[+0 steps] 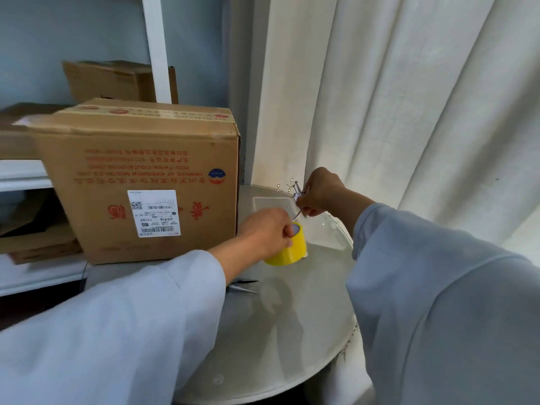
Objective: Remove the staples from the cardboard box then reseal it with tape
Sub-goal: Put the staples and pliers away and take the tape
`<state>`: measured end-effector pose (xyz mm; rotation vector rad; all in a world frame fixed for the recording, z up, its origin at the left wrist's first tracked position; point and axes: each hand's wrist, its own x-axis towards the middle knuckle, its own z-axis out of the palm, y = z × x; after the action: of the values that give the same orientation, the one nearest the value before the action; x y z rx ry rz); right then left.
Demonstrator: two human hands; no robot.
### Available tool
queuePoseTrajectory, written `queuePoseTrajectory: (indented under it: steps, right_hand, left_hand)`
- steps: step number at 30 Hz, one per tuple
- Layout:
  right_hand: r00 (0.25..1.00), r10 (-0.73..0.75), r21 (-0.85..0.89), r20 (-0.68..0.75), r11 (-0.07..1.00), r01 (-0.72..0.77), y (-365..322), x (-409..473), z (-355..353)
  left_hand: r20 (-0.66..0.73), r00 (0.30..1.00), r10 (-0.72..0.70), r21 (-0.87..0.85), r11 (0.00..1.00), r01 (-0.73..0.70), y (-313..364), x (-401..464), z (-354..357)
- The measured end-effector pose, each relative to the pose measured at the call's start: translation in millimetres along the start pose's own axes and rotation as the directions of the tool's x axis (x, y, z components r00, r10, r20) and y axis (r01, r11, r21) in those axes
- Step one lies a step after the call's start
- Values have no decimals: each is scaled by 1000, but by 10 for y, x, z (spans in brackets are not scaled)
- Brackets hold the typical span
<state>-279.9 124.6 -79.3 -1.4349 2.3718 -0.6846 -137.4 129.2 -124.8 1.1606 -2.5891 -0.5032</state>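
1. The cardboard box (146, 182) sits upside down at the tabletop's (292, 317) ten o'clock edge, its top seam already taped.
2. The left hand (268, 232) grips the yellow tape roll (292, 249) just right of the box, probably steadying it.
3. At one o'clock, the right hand (320, 192) pinches a bunch of metal pins (298, 192), likely the pulled staples, keeping them gathered.
4. Scissors (244, 286) lie at the left sleeve.

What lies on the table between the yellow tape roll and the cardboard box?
In the head view, only the left hand gripping the yellow tape roll fills that stretch; it hides the table between the roll and the cardboard box.
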Motion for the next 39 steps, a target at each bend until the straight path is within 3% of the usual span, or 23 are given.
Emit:
queuePoseTrajectory:
  steps: [5, 10, 13, 16, 20, 22, 24, 28, 30, 33, 39]
  right_hand:
    - [999, 7, -63, 40, 998, -4, 73, -36, 221]
    - [998, -4, -65, 57, 998, 7, 131, 221, 456]
    - [999, -26, -38, 45, 999, 27, 150, 469, 604]
    - [999, -20, 18, 48, 1000, 19, 181, 685, 802]
    - [994, -27, -6, 109, 1000, 28, 208, 959, 1131]
    - [991, -15, 7, 130, 1000, 14, 200, 1052, 1239]
    - [989, 4, 50, 151, 999, -11, 207, 1151, 1338]
    - [978, 50, 141, 202, 987, -79, 255, 1288, 1493]
    - [974, 70, 172, 217, 979, -109, 254, 1290, 1500]
    - [968, 75, 209, 241, 970, -127, 192, 1268, 1464]
    - [974, 56, 251, 221, 961, -112, 94, 1123, 1242]
  left_hand:
    - [88, 994, -71, 38, 997, 68, -82, -186, 376]
    - [180, 983, -19, 57, 998, 9, -147, -84, 384]
    - [83, 990, -112, 26, 994, 110, -355, 172, 184]
    - [-75, 978, -194, 105, 974, 202, -540, 386, 90]
    - [16, 962, -272, 204, 943, 264, -577, 585, 215]
    - [107, 952, -288, 159, 950, 270, -610, 678, 347]
    - [167, 932, -321, 4, 946, 325, -717, 812, 505]
    - [185, 915, -359, -401, 822, 404, -832, 965, 651]
    - [181, 919, -351, -506, 768, 393, -884, 997, 676]
    - [210, 911, -355, -490, 768, 412, -985, 1022, 771]
    - [272, 919, -285, -261, 897, 355, -924, 783, 527]
